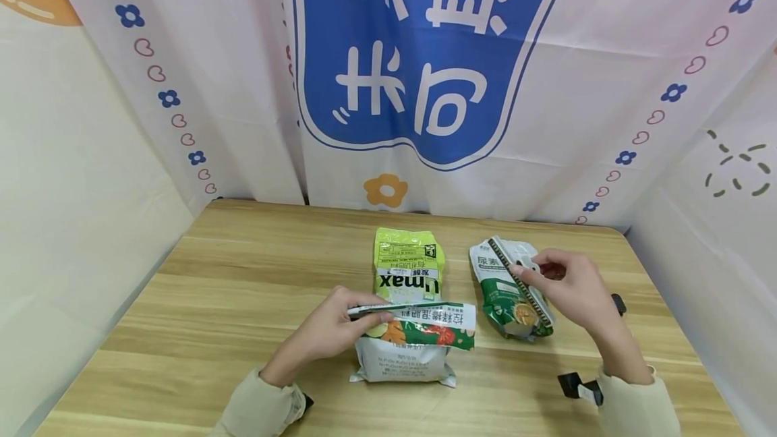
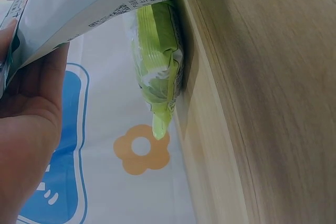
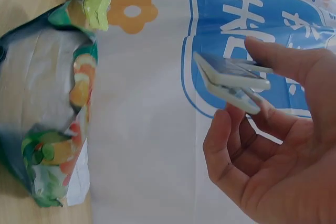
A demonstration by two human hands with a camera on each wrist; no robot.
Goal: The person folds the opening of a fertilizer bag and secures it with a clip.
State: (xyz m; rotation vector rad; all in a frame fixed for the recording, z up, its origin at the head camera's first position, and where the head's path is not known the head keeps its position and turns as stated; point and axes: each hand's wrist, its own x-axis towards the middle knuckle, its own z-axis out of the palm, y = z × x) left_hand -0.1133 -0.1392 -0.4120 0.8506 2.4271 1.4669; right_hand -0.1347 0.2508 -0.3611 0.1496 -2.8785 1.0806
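1. Left sleeve (image 1: 257,406): pale; the forearm enters from the near edge of the wooden surface (image 1: 243,282) and slants forward and to the right, wrist slightly bent.
2. Left hand (image 1: 334,326): pinching the upper left edge of a white bag, thumb on the near face, fingers behind. The left wrist view confirms the fingers tucked behind the film.
3. White bag (image 1: 403,364): near the middle of the surface, closest to the person; its top edge lifted, with a green band printed with vegetables. Whether its base bears fully on the surface cannot be told.
4. Yellow-green bag (image 1: 408,255): just beyond the white bag, which hides its near end; lying on the surface, untouched by either hand.
5. Green-and-white bag (image 1: 499,295): lying slightly askew to the right of the other two, well apart from the left hand.
6. Clip (image 1: 529,293): long, with a dark marked edge, slanting over the green-and-white bag. The right wrist view shows it raised clear of the bag, its two leaves slightly parted.
7. Right hand (image 1: 573,288): pinching the clip between thumb and bent fingers; wrist angled leftward.
8. Right sleeve (image 1: 637,406): pale, near the surface's right side; forearm slanting forward and left.
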